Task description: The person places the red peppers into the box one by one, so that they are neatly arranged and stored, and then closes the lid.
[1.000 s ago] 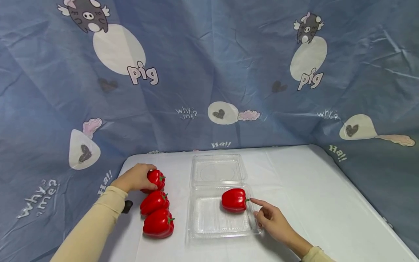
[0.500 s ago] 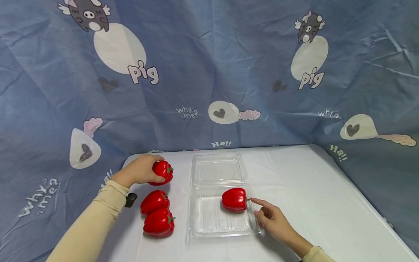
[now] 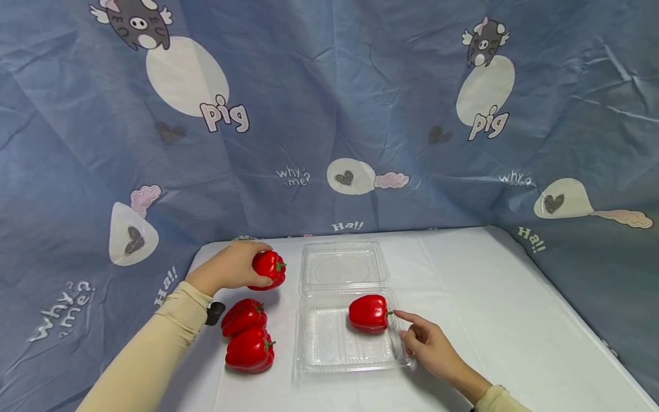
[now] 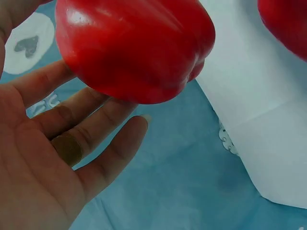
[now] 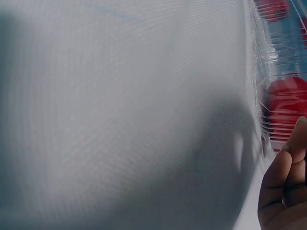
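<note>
My left hand grips a red bell pepper, its green stem facing right, over the table's back left part. In the left wrist view the pepper sits at the fingertips, the little finger sticking out below it. Another red bell pepper lies in the base of an open clear plastic container. At this container's right wall, my right hand holds the rim, index finger stretched toward that pepper's stem. The right wrist view shows bent fingers right at the ribbed wall.
Two red bell peppers, one behind the other, lie close together left of the container. The container's lid lies folded back behind its base. A white cloth covers the table; a blue patterned curtain hangs behind.
My left hand has lifted its bell pepper away from the other two and carried it to the right, toward the container. The right hand and the container have stayed in place.
</note>
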The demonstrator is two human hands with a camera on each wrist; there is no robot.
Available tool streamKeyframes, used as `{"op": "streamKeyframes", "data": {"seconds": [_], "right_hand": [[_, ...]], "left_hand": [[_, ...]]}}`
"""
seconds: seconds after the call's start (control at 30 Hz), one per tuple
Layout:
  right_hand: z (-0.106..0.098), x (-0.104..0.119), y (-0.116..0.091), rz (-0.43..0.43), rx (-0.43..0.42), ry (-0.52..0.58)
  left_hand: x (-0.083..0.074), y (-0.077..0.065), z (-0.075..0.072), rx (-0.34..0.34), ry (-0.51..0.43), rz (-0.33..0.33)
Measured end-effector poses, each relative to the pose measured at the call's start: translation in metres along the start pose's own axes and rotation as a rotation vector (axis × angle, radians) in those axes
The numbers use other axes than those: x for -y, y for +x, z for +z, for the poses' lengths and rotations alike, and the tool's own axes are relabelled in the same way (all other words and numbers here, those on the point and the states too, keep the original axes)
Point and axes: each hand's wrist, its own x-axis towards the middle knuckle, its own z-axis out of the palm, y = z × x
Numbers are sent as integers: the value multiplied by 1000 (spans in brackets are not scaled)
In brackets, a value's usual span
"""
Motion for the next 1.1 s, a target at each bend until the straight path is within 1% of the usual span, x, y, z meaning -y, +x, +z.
{"op": "streamKeyframes", "data": {"seconds": [0.13, 0.27, 0.4, 0.53, 0.63, 0.83, 0.93, 1.1], "right_hand": [[0, -1, 0, -3, -5, 5], [-1, -3, 0, -15, -2, -6], [-1, -4, 0, -2, -7, -1], [-1, -2, 1, -12, -4, 6], [-1, -2, 1, -27, 2, 9], [-1, -3, 1, -25, 6, 5], [-1, -3, 1, -28, 6, 7], [-1, -3, 2, -23, 5, 5]], "left_hand": [[-8, 1, -1, 7, -4, 12], [-16, 4, -1, 11, -13, 40], [-23, 7, -1, 27, -20, 64], [-29, 10, 0, 41, -10, 69], [-32, 11, 1, 37, 1, 82], [-43, 13, 2, 37, 13, 110], [-48, 15, 4, 52, 18, 109], [-56, 20, 8, 83, 29, 89]]}}
